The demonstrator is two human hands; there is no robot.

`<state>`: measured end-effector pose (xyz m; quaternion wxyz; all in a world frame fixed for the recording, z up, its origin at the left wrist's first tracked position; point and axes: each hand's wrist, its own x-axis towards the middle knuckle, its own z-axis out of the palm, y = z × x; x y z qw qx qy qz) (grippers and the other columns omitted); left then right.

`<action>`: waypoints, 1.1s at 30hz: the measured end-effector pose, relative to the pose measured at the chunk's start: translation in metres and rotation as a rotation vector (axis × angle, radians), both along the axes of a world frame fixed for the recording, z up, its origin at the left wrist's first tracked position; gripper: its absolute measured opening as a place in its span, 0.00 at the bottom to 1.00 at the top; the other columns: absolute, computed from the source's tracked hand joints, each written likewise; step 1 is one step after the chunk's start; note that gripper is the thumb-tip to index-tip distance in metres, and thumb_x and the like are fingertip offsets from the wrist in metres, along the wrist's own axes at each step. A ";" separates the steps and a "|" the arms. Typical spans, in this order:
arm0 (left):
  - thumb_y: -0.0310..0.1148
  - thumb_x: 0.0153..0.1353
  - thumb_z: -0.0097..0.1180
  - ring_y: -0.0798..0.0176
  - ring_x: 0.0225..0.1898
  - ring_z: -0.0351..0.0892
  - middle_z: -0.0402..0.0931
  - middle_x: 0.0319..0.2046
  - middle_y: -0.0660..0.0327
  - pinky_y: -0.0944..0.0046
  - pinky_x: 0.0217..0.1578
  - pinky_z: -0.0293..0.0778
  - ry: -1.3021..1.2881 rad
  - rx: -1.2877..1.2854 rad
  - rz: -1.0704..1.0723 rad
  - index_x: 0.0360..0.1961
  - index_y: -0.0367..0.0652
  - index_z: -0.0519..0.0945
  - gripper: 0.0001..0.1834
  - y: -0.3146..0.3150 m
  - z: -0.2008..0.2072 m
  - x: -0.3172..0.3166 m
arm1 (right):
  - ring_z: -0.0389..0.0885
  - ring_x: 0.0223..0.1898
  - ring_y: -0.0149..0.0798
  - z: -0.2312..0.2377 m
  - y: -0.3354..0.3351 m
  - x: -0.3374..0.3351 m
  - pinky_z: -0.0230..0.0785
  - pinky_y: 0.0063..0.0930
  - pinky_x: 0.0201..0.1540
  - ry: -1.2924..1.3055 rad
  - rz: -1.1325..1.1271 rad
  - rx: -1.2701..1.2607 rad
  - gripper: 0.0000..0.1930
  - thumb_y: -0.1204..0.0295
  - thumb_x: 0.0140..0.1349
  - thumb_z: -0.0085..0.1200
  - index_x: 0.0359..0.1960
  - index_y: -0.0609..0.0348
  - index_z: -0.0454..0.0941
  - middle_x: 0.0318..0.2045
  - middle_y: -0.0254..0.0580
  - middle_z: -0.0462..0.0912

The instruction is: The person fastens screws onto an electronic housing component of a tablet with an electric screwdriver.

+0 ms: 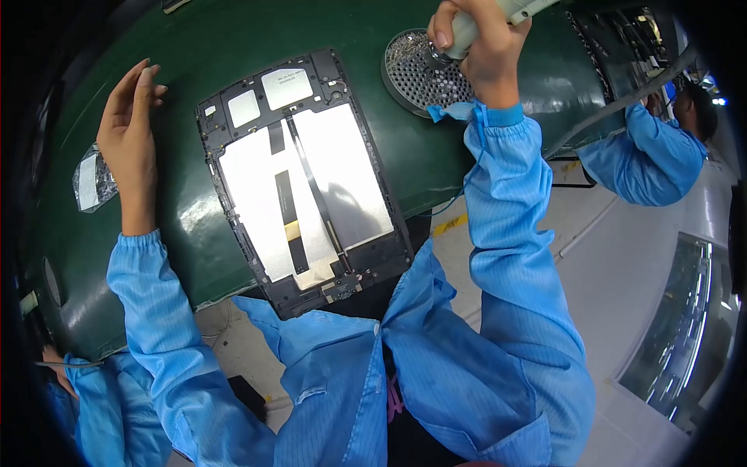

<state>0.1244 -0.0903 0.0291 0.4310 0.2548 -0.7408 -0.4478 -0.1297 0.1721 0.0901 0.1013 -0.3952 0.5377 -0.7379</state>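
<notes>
My right hand (490, 50) grips a pale grey-green electric screwdriver (464, 35), its metal tip down over a round perforated screw tray (395, 82) at the far right. Loose small screws (408, 45) lie in the tray's far part. An opened tablet (342, 167) lies face down before me, slightly tilted, its bright metal backing, black strips and dark frame bare. Left of it, my left hand (131, 124) is raised with fingers curled and thumb against them; whatever they may hold is hidden. The tablet's near end reaches past the table edge toward my lap.
On the green table (206, 210), a clear plastic bag (92, 183) with a white label lies beside my left wrist. A blue band with a cord (467, 183) circles my right wrist. People in blue sleeves (650, 159) sit at right and lower left. A grey cable (622, 101) hangs at right.
</notes>
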 end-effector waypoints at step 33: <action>0.41 0.62 0.65 0.44 0.24 0.77 0.79 0.25 0.48 0.53 0.28 0.72 -0.208 -0.596 -0.773 0.34 0.35 0.83 0.16 0.148 0.044 -0.158 | 0.72 0.12 0.31 0.056 0.004 0.017 0.65 0.24 0.16 -0.044 -0.057 -0.083 0.10 0.76 0.59 0.53 0.35 0.74 0.79 0.22 0.47 0.82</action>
